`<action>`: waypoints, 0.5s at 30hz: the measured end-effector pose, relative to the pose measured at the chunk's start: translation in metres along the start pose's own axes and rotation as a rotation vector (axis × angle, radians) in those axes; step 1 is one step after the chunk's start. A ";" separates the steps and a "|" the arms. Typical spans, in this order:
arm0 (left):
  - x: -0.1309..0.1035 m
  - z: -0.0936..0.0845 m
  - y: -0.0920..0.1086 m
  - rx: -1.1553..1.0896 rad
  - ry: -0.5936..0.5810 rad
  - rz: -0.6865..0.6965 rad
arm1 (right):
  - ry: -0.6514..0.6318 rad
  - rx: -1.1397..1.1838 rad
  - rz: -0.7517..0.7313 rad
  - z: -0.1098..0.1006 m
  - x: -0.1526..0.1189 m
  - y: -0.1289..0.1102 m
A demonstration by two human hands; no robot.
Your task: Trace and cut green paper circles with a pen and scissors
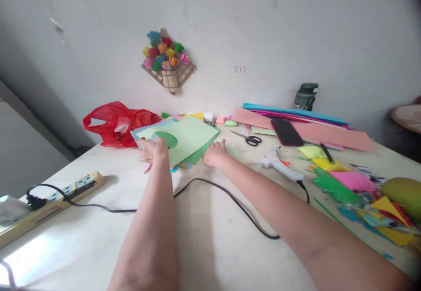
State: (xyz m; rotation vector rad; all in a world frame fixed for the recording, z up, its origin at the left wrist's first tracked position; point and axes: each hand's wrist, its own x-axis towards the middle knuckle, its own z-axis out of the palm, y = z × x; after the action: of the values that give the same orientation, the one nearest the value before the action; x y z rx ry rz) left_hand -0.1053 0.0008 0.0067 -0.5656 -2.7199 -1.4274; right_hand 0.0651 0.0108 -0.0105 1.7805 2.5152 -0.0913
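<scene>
Left hand [153, 150]: left of centre, at the left end of the paper stack; its fingers are partly spread and bent, touching the sheets, and whether they pinch them I cannot tell.
Right hand [215, 153]: near the centre, palm down at the stack's right edge; its fingers are loosely spread and slightly bent, with no grip visible.
Paper stack: centre left, between the hands, a pale green sheet [190, 134] on top, a darker green sheet [203, 149] showing beneath at right, light blue at left.
Rounded patch [167, 139]: dark green, beside the left thumb.
Red plastic bag [121, 122]: left, just behind the stack.
Scissors [251, 140]: right of the stack, on the surface [210, 221].
Glue gun [281, 165]: right of centre, near the phone [287, 132].
Power strip [72, 192]: lower left.
</scene>
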 end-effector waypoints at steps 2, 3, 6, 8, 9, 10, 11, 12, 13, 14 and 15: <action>-0.007 -0.005 0.003 0.069 0.145 0.101 | 0.016 0.015 -0.018 0.000 0.005 -0.003; -0.010 -0.007 0.005 0.123 0.208 0.195 | 0.029 0.025 -0.031 -0.001 0.007 -0.004; -0.016 -0.009 0.009 0.244 0.200 0.462 | 0.042 0.081 -0.079 -0.008 0.013 0.002; -0.017 -0.006 0.011 0.326 -0.018 0.539 | 0.040 0.119 -0.065 -0.017 0.015 0.016; -0.017 -0.003 0.012 0.368 -0.119 0.543 | 0.064 0.131 -0.023 -0.022 0.015 0.025; -0.018 0.000 0.012 0.406 -0.174 0.532 | 0.083 0.131 0.028 -0.027 0.015 0.035; -0.018 0.003 0.012 0.438 -0.194 0.525 | 0.088 0.124 0.062 -0.032 0.015 0.046; -0.019 0.005 0.011 0.464 -0.189 0.525 | 0.067 0.106 0.080 -0.036 0.015 0.057; -0.019 0.007 0.010 0.487 -0.176 0.524 | 0.005 0.083 0.123 -0.039 0.014 0.066; -0.020 0.008 0.010 0.508 -0.170 0.524 | -0.071 0.054 0.148 -0.041 0.014 0.074; -0.021 0.009 0.009 0.529 -0.174 0.519 | -0.117 0.034 0.152 -0.042 0.015 0.080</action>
State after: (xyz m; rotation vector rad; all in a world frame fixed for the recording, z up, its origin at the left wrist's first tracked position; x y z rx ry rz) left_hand -0.0818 0.0064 0.0043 -1.2597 -2.6096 -0.5382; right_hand 0.1350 0.0547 0.0288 1.9121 2.3049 -0.2250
